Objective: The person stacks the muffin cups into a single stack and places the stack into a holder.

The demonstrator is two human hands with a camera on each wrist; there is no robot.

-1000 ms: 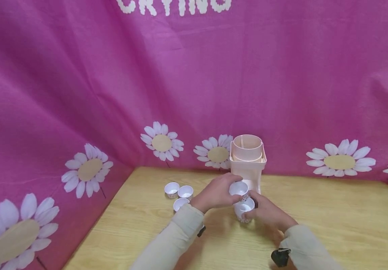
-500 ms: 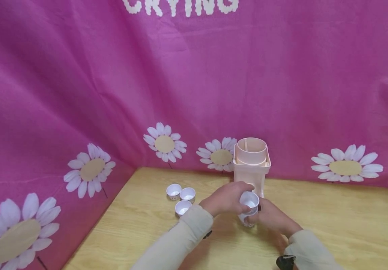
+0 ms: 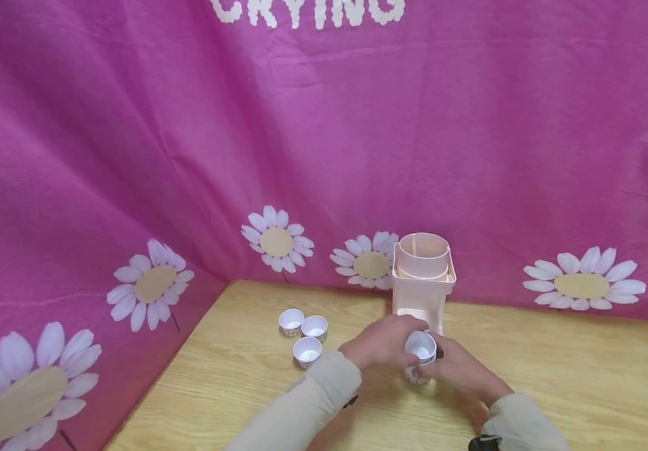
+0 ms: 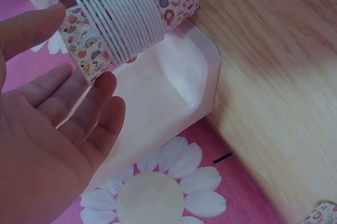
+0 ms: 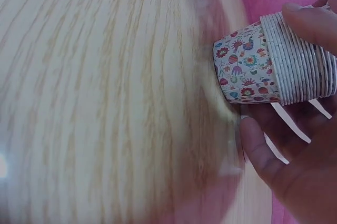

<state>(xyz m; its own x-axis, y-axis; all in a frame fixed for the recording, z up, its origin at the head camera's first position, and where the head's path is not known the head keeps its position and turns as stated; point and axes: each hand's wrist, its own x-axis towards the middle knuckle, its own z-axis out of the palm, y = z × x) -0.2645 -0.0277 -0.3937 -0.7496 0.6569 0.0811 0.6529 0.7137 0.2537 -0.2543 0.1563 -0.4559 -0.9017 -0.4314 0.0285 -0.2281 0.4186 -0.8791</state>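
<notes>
Just in front of the pink dispenser, a stack of nested paper baking cups stands upright on the table. Its cups have white insides and colourful printed sides, and the piled rims show in the left wrist view. My right hand grips the stack from the right, thumb and fingers round the rims. With my left hand I hold a printed paper baking cup at the top, thumb and fingertips at its edge. Its lower part is inside the stack. The hands hide much of the stack in the head view.
Three paper baking cups, one at the back left, stand close together left of my left hand. The pale pink dispenser with a round tube rises behind the hands, near the pink flowered cloth. Beneath lies a wooden table.
My left hand has lowered its cup from above onto the stack, and its base has gone into the top. My right hand has kept its grip. The head view has shifted slightly.
</notes>
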